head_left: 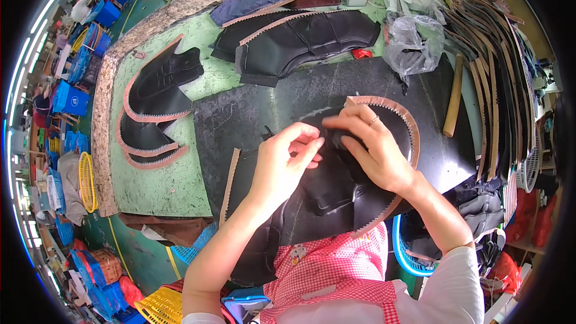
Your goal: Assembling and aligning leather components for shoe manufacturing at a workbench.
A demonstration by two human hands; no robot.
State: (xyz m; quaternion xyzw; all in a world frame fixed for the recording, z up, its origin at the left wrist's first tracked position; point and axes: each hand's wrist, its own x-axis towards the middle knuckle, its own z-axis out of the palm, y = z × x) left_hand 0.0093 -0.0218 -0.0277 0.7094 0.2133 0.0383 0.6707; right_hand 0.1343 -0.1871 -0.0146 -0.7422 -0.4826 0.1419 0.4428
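Observation:
In front of me lies a black leather-like shoe upper piece [327, 189] with a curved tan border [413, 135] cut in small teeth. It rests on a dark flat sheet [264, 108]. Over its upper left part, my left hand [282, 159] is closed in a pinch, thumb against fingertips; whatever is between them is too small to make out. Just right of it, my right hand [375, 150] curves over the piece, thumb and fingers apart, fingertips close to the left hand's. Contact with the surface beneath is hard to tell.
Similar black pieces lie at the left [162, 90] and back [312, 39] of the green table [156, 189]. A wooden stick [454, 96], a crumpled clear plastic bag [414, 42] and a tall stack of tan-edged pieces [495, 78] are at the right. A blue-rimmed basket [399, 252] stands beside my lap.

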